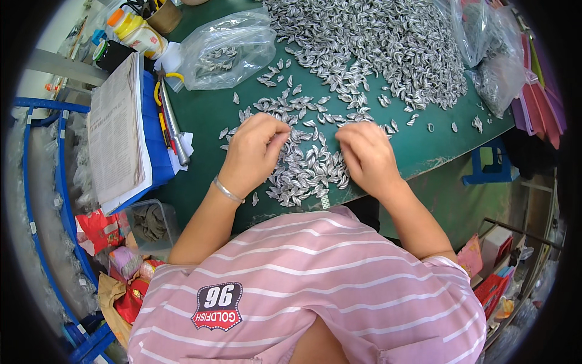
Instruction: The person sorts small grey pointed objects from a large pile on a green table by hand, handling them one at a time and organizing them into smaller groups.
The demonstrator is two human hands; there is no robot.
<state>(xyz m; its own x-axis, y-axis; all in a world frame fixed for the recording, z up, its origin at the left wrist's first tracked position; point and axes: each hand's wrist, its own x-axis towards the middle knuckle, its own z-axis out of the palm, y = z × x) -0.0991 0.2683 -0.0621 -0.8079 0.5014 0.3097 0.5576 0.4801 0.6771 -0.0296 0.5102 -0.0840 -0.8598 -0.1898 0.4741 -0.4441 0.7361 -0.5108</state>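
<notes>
A green table (206, 115) carries a big heap of small curved silver metal pieces (376, 42) at the back and a smaller pile of the same pieces (306, 173) close to me. My left hand (253, 151), with a thin silver bangle on its wrist, rests on the left side of the near pile, fingers curled and pinched over some pieces. My right hand (365, 155) lies on the right side of that pile, fingers bent down into it. What sits between the fingertips of either hand is hidden.
A clear plastic bag (227, 51) with a few pieces lies at the back left. More clear bags (497, 67) sit at the right. A stack of papers on a blue folder (118, 130), pliers (171, 121), and bottles (136, 30) occupy the left. A blue stool (488, 170) stands below the table edge.
</notes>
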